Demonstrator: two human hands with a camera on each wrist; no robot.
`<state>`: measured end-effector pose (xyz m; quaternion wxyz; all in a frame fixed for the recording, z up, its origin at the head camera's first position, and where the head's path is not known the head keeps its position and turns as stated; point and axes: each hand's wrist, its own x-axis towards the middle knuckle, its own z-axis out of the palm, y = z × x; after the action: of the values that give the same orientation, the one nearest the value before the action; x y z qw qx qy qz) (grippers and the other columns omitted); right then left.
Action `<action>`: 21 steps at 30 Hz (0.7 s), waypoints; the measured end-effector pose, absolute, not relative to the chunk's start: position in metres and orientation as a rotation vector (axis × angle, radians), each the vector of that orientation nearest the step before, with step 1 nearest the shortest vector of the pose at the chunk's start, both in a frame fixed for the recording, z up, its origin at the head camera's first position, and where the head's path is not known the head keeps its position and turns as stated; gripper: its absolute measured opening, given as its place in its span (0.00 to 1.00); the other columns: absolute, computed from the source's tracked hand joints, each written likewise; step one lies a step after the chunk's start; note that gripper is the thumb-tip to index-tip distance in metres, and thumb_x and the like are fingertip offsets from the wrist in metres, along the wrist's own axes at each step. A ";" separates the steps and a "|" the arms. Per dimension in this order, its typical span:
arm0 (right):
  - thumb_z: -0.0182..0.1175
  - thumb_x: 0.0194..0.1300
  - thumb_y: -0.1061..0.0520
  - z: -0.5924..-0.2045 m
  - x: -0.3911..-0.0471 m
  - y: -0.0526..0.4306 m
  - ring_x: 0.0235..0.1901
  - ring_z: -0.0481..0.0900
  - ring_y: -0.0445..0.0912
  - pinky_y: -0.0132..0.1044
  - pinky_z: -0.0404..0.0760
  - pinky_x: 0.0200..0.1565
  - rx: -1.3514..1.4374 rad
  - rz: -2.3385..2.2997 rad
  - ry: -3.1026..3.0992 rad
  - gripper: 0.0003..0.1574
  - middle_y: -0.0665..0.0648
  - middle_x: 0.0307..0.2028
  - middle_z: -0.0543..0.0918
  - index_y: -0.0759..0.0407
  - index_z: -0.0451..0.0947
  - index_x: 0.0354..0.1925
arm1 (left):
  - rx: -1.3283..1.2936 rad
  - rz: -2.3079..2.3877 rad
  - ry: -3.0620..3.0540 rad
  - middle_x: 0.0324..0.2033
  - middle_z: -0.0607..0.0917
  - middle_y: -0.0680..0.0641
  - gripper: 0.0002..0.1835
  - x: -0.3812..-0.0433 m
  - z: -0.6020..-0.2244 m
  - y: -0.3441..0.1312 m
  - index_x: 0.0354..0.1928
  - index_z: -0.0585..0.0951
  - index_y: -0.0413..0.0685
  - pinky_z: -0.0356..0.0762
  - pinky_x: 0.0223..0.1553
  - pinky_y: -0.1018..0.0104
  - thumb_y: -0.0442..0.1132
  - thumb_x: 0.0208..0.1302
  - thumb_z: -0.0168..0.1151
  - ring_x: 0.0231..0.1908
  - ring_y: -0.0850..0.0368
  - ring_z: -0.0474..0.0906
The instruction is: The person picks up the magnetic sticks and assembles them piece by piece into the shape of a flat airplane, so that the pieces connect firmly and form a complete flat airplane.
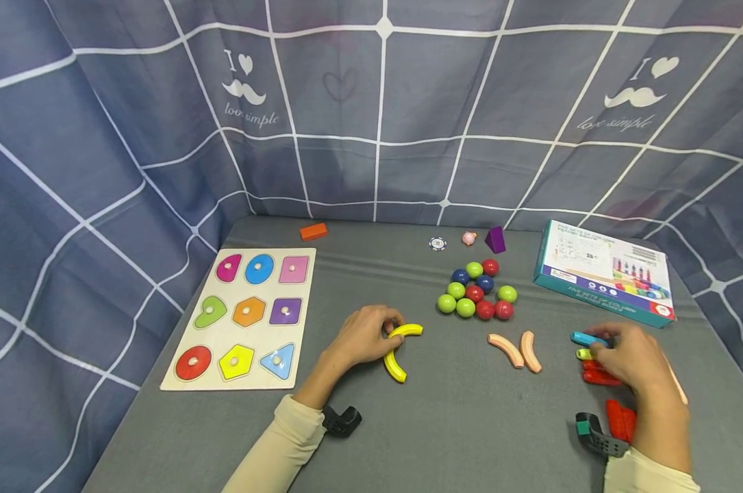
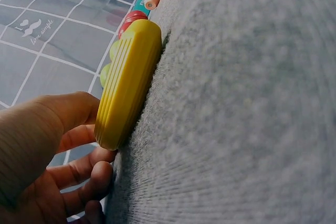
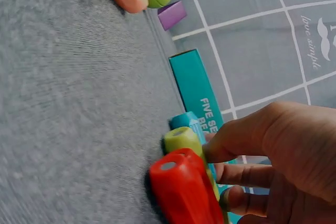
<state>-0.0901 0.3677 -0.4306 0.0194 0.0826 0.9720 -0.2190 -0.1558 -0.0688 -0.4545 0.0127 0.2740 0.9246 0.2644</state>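
Note:
Two yellow curved ribbed pieces lie in the middle of the grey table. My left hand rests beside them, thumb and fingertips curled at the end of one yellow piece. On the right, my right hand reaches over a row of curved pieces: a blue piece, a lime-green piece and red pieces. Its thumb and index finger pinch about the blue piece, the thumb also close against the lime-green piece. More red pieces lie by the right wrist.
A wooden shape-puzzle board stands left. Red, green and blue balls cluster behind centre. Two peach curved pieces lie right of centre. A teal box, purple block, poker chip and orange block lie towards the back.

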 end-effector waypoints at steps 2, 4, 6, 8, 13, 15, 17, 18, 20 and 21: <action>0.60 0.57 0.59 -0.432 -0.091 0.365 0.30 0.70 0.54 0.42 0.65 0.27 0.249 -0.678 3.027 0.16 0.63 0.31 0.79 0.66 0.80 0.43 | 0.849 0.820 2.881 0.27 0.77 0.56 0.10 -0.156 -0.454 -0.069 0.38 0.83 0.59 0.64 0.23 0.70 0.47 0.53 0.68 0.23 0.65 0.67; 0.61 0.58 0.59 -0.434 -0.093 0.364 0.29 0.70 0.53 0.40 0.63 0.27 0.248 -0.680 3.024 0.15 0.60 0.29 0.78 0.66 0.80 0.43 | 0.843 0.816 2.881 0.27 0.78 0.56 0.10 -0.156 -0.454 -0.069 0.38 0.83 0.59 0.64 0.23 0.70 0.47 0.53 0.67 0.23 0.65 0.67; 0.61 0.59 0.58 -0.435 -0.095 0.362 0.30 0.70 0.54 0.42 0.64 0.28 0.243 -0.677 3.020 0.15 0.61 0.30 0.78 0.66 0.79 0.43 | 0.843 0.819 2.881 0.26 0.78 0.55 0.10 -0.156 -0.454 -0.069 0.38 0.83 0.59 0.64 0.23 0.70 0.47 0.53 0.67 0.23 0.65 0.67; 0.62 0.60 0.57 -0.435 -0.096 0.361 0.32 0.71 0.57 0.46 0.66 0.29 0.246 -0.670 3.020 0.16 0.64 0.32 0.78 0.66 0.78 0.44 | 0.847 0.821 2.883 0.26 0.78 0.55 0.10 -0.156 -0.454 -0.068 0.38 0.83 0.59 0.64 0.23 0.70 0.47 0.53 0.67 0.23 0.65 0.67; 0.59 0.66 0.53 -0.425 -0.097 0.347 0.32 0.71 0.56 0.46 0.64 0.28 0.182 -0.706 3.139 0.17 0.66 0.38 0.76 0.64 0.76 0.48 | 0.856 0.831 2.885 0.26 0.78 0.55 0.10 -0.155 -0.453 -0.067 0.38 0.83 0.58 0.64 0.23 0.70 0.46 0.53 0.67 0.23 0.65 0.67; 0.58 0.67 0.53 -0.417 -0.099 0.331 0.28 0.69 0.52 0.42 0.63 0.26 0.074 -0.771 3.192 0.17 0.63 0.39 0.76 0.62 0.75 0.50 | 0.853 0.834 2.885 0.26 0.78 0.55 0.10 -0.155 -0.453 -0.067 0.38 0.83 0.57 0.64 0.23 0.70 0.46 0.53 0.67 0.23 0.65 0.67; 0.57 0.68 0.52 -0.410 -0.102 0.311 0.25 0.68 0.48 0.38 0.64 0.23 -0.090 -0.849 3.195 0.16 0.60 0.39 0.78 0.60 0.76 0.50 | 0.851 0.836 2.886 0.26 0.78 0.55 0.09 -0.154 -0.453 -0.067 0.37 0.83 0.57 0.64 0.23 0.70 0.46 0.53 0.68 0.23 0.65 0.67; 0.57 0.68 0.53 -0.406 -0.104 0.300 0.24 0.68 0.46 0.37 0.64 0.23 -0.175 -0.891 3.165 0.15 0.59 0.37 0.79 0.59 0.76 0.49 | 0.851 0.841 2.885 0.26 0.78 0.55 0.09 -0.154 -0.453 -0.068 0.37 0.83 0.57 0.64 0.23 0.70 0.46 0.53 0.68 0.23 0.65 0.67; 0.57 0.68 0.53 -0.404 -0.107 0.278 0.20 0.68 0.43 0.34 0.66 0.21 -0.331 -0.956 3.093 0.13 0.55 0.31 0.79 0.56 0.77 0.48 | 0.851 0.843 2.885 0.26 0.78 0.55 0.09 -0.154 -0.454 -0.068 0.37 0.83 0.57 0.64 0.23 0.70 0.46 0.53 0.68 0.23 0.65 0.67; 0.58 0.68 0.53 -0.405 -0.108 0.267 0.20 0.68 0.42 0.34 0.66 0.21 -0.405 -0.971 3.064 0.11 0.53 0.28 0.79 0.55 0.78 0.47 | 0.853 0.844 2.885 0.26 0.78 0.55 0.09 -0.155 -0.454 -0.068 0.37 0.83 0.57 0.64 0.23 0.70 0.46 0.53 0.68 0.23 0.66 0.67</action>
<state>-0.1081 0.2669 -0.4054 -0.0488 -0.1250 0.9446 -0.2994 -0.1545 -0.0680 -0.4541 0.0082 0.2731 0.9233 0.2701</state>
